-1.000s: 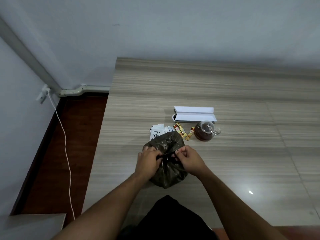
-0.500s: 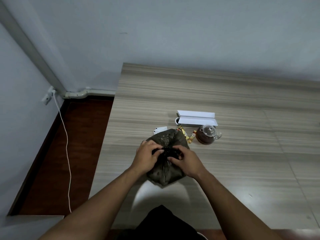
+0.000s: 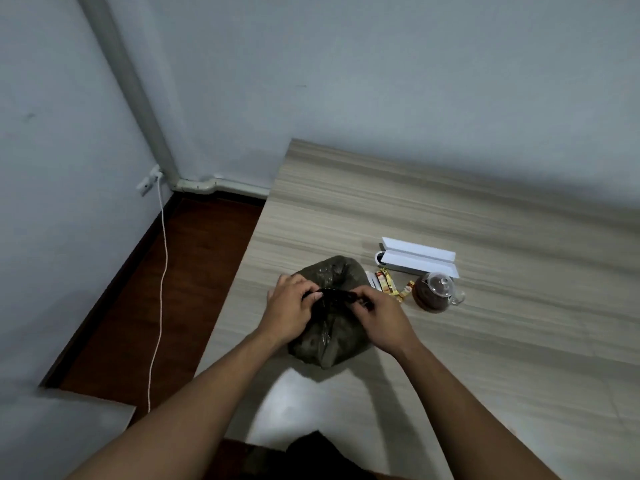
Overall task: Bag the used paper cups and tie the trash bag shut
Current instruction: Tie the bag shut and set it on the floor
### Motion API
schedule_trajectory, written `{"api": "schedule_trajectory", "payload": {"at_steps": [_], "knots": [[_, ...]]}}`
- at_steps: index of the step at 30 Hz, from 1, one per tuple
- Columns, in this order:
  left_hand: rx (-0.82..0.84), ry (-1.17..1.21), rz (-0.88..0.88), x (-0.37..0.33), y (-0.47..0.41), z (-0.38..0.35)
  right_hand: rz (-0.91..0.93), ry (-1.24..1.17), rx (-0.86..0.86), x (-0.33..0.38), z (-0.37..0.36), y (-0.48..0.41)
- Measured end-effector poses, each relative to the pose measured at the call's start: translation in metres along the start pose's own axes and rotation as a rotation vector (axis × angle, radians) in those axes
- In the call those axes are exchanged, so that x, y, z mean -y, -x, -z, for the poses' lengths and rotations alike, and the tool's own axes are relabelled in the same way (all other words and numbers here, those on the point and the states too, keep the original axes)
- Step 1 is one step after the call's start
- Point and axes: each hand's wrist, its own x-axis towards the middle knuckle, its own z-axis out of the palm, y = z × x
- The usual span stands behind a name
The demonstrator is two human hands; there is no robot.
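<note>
Both hands, left (image 3: 289, 311) and right (image 3: 379, 315), are pinching the twisted neck of the dark trash bag (image 3: 329, 334), which is sitting on the bench (image 3: 502, 341); a glass teapot (image 3: 435, 292) is standing at its two o'clock.

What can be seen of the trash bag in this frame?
The trash bag is dark olive-grey, thin crinkled plastic with glossy creases, bulging and closed over contents that cannot be seen. It sits on the striped table near its left edge. Its top is gathered into a dark twisted strip stretched between the left hand and right hand, each with a pinching grip on it.
</note>
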Motion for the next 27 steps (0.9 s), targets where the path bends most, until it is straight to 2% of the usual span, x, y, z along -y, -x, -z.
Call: {"api": "schedule_trajectory", "payload": {"at_steps": [7,13,21,27], "knots": [[-0.148,-0.093,0.11,-0.021,0.042,0.031,0.148,0.003,0.238,0.034,0.008,0.009],[-0.207,-0.117,0.222,-0.04,0.089,0.052,0.362,0.072,0.34,0.06,-0.001,0.013],[-0.368,-0.157,0.383,-0.053,0.188,0.075,0.639,0.125,0.517,0.094,-0.035,0.039],[-0.549,-0.208,0.569,-0.052,0.288,0.088,0.866,0.133,0.697,0.136,-0.079,0.09]]}}
